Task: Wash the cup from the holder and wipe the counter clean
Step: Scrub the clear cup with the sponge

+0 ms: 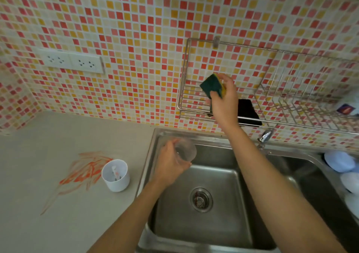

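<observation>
My left hand [171, 163] grips a clear cup [186, 150] over the left edge of the steel sink [239, 223]. My right hand [223, 99] is raised in front of the wire wall rack [184, 62] and pinches a green and yellow sponge [212, 85]. A white holder cup [116, 175] stands on the grey counter [38, 155], with small items inside it. Orange smears [85, 171] streak the counter just left of that holder.
A black pad [248, 112] lies in the rack behind my right wrist. The tap [265, 136] juts out at the sink's back edge. Pale blue and white dishes [340, 161] fill the sink's right side. A double wall socket [71, 61] sits at the left.
</observation>
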Available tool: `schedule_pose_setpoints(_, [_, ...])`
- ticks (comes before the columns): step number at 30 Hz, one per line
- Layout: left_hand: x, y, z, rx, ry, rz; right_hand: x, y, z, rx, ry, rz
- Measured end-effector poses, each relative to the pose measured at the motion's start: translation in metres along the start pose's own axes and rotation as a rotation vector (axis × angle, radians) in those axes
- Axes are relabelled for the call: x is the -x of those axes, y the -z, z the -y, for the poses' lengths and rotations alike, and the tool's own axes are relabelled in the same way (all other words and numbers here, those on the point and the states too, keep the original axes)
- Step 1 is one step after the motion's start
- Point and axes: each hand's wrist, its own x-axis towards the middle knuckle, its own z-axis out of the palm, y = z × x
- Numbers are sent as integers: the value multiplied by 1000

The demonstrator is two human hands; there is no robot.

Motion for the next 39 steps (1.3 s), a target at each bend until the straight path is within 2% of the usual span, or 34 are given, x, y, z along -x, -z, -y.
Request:
schedule_pose_setpoints(1, [0, -1, -1, -11, -31, 10, 21, 9, 4, -36, 38, -10])
schedule_pose_setpoints(3, [1, -4, -5, -40, -100, 14, 67, 30, 0, 51, 110, 63])
schedule_pose_setpoints(7, [2, -15, -18, -181, -224, 57, 132, 62, -43, 369, 127, 370])
schedule_pose_setpoints(9, [0, -24, -25, -222, -242, 124, 142, 70, -60, 468, 159, 470])
schedule_pose_setpoints(15, [-6, -54, -37, -389, -290, 196, 158, 89, -90, 622, 355, 551])
schedule_pose_setpoints(17, [-5, -62, -35, -417, -296, 209, 164, 93, -95, 541, 281, 510])
schedule_pose_setpoints(19, [-1, -67, -35, -406, -281, 231, 161, 100, -104, 471, 252, 538])
schedule_pose_setpoints(21, [1, -73, -36, -394, -255, 239, 147, 111, -118, 576, 375, 620])
schedule_pose_setpoints(23, [0, -81, -44, -412, -281, 209, 129, 119, -133, 702, 491, 628])
schedule_pose_setpoints(25, [-6, -88, -50, -434, -301, 187, 127, 117, -136, 689, 456, 574])
schedule_pose_setpoints(27, [-10, -92, -46, -457, -286, 187, 140, 109, -132, 513, 275, 557])
schedule_pose_setpoints(29, [-8, -91, -37, -467, -209, 217, 148, 107, -135, 325, 104, 612])
schedule_pose_setpoints(30, [-5, -92, -33, -468, -177, 227, 146, 110, -139, 305, 107, 667])
schedule_pose_setpoints(32, [-1, -96, -33, -475, -174, 242, 133, 118, -154, 432, 276, 733])
schedule_pose_setpoints(34, [-2, -99, -41, -464, -167, 251, 120, 121, -166, 604, 488, 714])
schedule_pose_setpoints(39, [-10, -85, -50, -426, -77, 334, 123, 114, -164, 660, 620, 728])
